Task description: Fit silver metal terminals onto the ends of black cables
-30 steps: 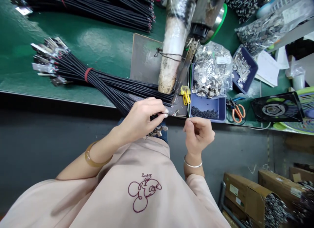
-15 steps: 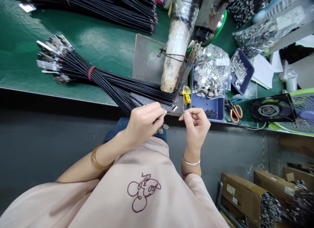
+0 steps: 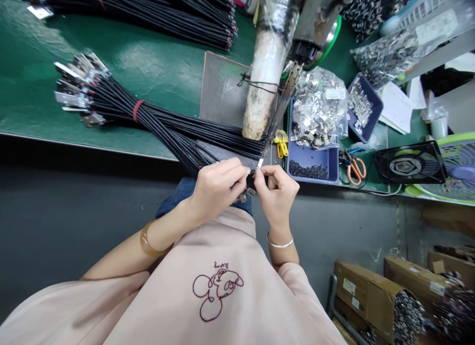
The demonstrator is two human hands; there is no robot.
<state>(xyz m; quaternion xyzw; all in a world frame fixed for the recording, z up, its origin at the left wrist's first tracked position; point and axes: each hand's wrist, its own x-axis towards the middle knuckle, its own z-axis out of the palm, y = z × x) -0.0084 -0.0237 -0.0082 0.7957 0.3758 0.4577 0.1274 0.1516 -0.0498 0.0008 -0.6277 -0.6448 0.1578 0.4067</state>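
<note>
My left hand is closed in a pinch at the bench edge, on what looks like the end of a black cable; its fingers mostly hide it. My right hand is pinched just beside it, on something too small to make out. A small silvery metal piece shows right above the right fingertips; whether they touch it is unclear. Black cables, tied with a red band, run across the bench and behind my left hand. Several metal connectors show below that hand.
A taped white cylinder and metal rail overhang the grey mat. Nearby are a yellow cutter, a blue tray with small black parts, a bag of metal pieces, orange-handled pliers and a fan.
My right hand has moved left, from in front of the tray to beside my left fingertips. The left hand has barely moved. The small metal piece appears slightly shifted and turned.
</note>
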